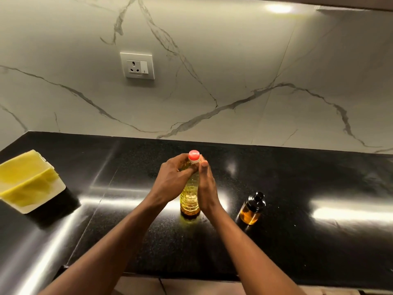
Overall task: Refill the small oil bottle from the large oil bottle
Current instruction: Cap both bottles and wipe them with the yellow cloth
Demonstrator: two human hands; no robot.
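- We have the large oil bottle (190, 193) standing upright on the black countertop (297, 241), its long axis vertical, with our two hands closing in on it from either side.
- Our left hand (171, 180) wraps the upper part of the bottle, fingers curled together around the shoulder just under the red cap (194, 155); the cap sits right above those fingertips and is still on.
- Our right hand (205, 188) lies flat against the bottle's right side, fingers straight and pressed together, tips reaching up beside the white collar under the cap. It looks like a steadying touch, not a grasp, though the far side of the palm is hidden from us.
- The small oil bottle (252, 209) stands well to the right of our right-hand fingers, untouched, its dark pump top still fitted and amber oil showing in its lower part. The right hand is clearly the nearer one to it.
- We judge the next move to be unscrewing the cap: it lies directly above both sets of fingertips, so only a short reach up is needed.
- Both forearms come in low from the near edge, converging on the bottle.
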